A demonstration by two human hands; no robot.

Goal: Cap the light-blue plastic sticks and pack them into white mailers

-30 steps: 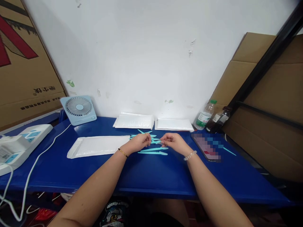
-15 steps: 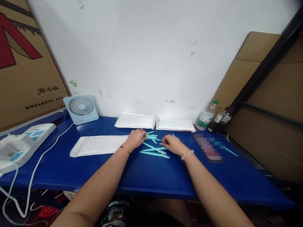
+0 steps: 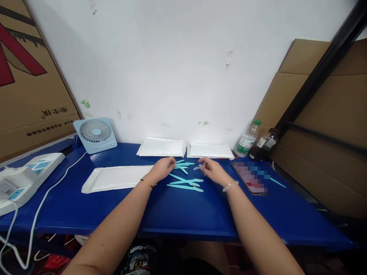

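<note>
Several teal eyebrow razors (image 3: 186, 182) lie crossed on the blue table (image 3: 183, 214) between my hands. My left hand (image 3: 164, 168) is closed in a pinch at the left end of another small bunch of teal razors (image 3: 183, 165). One razor seems to run into its fingertips, which partly hide the handle. On the other side, my right hand (image 3: 213, 170) has its fingers apart, beside small translucent pieces (image 3: 198, 167); whether it touches them is unclear. A white padded mailer (image 3: 114, 178) lies flat, its right end behind my left hand and forearm.
Two stacks of white mailers (image 3: 163, 147) (image 3: 210, 150) rest against the wall. A blue fan (image 3: 96, 134) and a white power strip (image 3: 43, 164) stand left. A water bottle (image 3: 247, 141), a dark bottle (image 3: 262, 146) and a partly blurred phone (image 3: 246, 177) are right.
My right hand's fingers have spread apart and lifted off the razors, and the translucent pieces show more. My left hand stays pinched at the bunch. The view has shifted slightly.
</note>
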